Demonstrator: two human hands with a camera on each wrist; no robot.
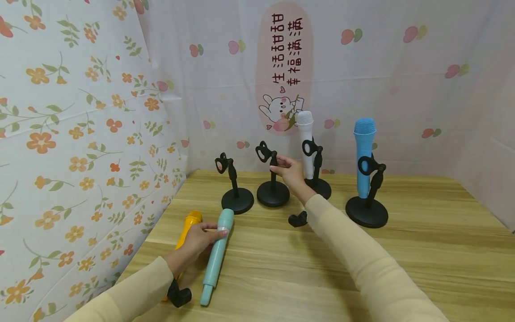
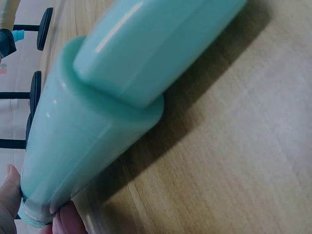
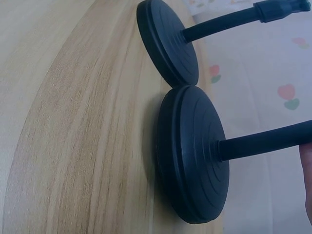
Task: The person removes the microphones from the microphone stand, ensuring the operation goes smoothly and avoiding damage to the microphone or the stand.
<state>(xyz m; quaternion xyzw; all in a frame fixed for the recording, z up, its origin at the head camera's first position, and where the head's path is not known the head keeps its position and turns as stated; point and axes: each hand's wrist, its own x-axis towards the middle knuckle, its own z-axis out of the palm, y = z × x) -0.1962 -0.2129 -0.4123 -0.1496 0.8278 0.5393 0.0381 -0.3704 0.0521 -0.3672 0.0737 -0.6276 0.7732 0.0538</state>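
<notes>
My left hand (image 1: 194, 243) holds a teal microphone (image 1: 215, 264) near its head, thumb on one side and fingers on the other. In the left wrist view the handle of this teal microphone (image 2: 97, 131) slants over the wood, its narrower tail end closest to the camera. Partly behind the left hand lies an orange microphone (image 1: 184, 232). My right hand (image 1: 291, 172) pinches the upright pole of a black microphone stand (image 1: 273, 195), below its vacant clip. In the right wrist view the round base of that stand (image 3: 195, 156) shows, with only a fingertip visible beside the pole.
Left of the gripped stand is another black stand (image 1: 237, 201) with a vacant clip. To the right, a white microphone (image 1: 306, 134) and a blue microphone (image 1: 364, 147) stand upright in their stands. Patterned cloth (image 1: 225, 107) hangs behind and left of the wooden table (image 1: 289, 277).
</notes>
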